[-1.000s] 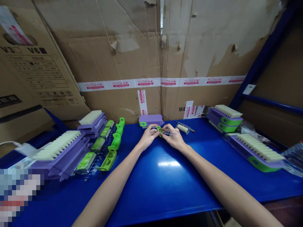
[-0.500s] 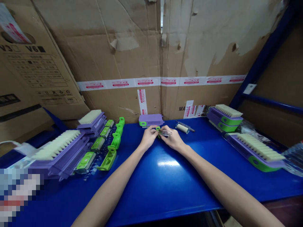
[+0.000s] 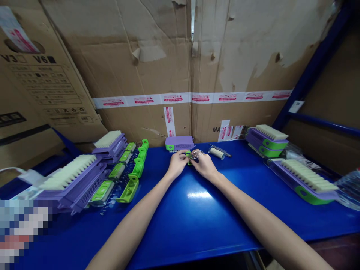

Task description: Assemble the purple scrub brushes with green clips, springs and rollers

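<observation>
My left hand (image 3: 177,164) has its fingers closed on a small green plastic piece (image 3: 188,154), mostly hidden by the fingertips. My right hand (image 3: 206,166) pinches a metal coil spring (image 3: 197,153) and meets the green piece from the right. The spring's free coils stick out to the right over my fingers; whether its other end sits inside the green piece is hidden. Just behind my hands lies a purple brush body (image 3: 180,142) with a green end, bristles down. To the right rest a clear part with a cream roller (image 3: 216,152) and a thin screwdriver-like tool (image 3: 227,154).
On the left, purple brushes (image 3: 75,183) are stacked beside green-topped clear parts (image 3: 116,171), springs (image 3: 114,193) and a row of green caps (image 3: 129,190). More brushes (image 3: 303,180) lie on the right near a clear plastic bottle (image 3: 350,187). Cardboard (image 3: 146,71) walls the blue table's back.
The spring's free end has tilted upward a little in my right hand. Both hands stay at nearly the same spot, still together at the green piece.
</observation>
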The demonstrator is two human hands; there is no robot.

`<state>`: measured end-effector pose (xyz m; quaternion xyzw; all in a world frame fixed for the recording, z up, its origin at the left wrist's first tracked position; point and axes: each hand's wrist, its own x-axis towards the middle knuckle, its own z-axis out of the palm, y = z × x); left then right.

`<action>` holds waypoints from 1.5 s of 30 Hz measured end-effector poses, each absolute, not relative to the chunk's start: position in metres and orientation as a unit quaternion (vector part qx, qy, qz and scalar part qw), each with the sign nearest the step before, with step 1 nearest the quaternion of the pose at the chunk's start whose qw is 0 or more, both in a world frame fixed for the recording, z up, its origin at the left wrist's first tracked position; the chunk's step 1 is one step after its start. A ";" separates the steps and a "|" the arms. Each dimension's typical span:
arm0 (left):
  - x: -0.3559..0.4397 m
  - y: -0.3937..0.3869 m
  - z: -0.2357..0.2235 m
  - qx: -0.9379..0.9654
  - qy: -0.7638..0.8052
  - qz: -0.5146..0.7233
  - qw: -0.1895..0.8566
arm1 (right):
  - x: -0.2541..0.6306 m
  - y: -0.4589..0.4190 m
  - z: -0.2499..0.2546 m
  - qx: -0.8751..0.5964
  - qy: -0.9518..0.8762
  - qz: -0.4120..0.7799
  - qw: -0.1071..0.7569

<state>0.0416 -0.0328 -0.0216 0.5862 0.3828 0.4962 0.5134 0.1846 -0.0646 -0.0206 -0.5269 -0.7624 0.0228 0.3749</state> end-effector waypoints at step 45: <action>0.036 -0.031 -0.020 0.592 0.382 0.469 0.533 | 0.190 -0.066 -0.013 -0.478 -0.768 0.045 0.423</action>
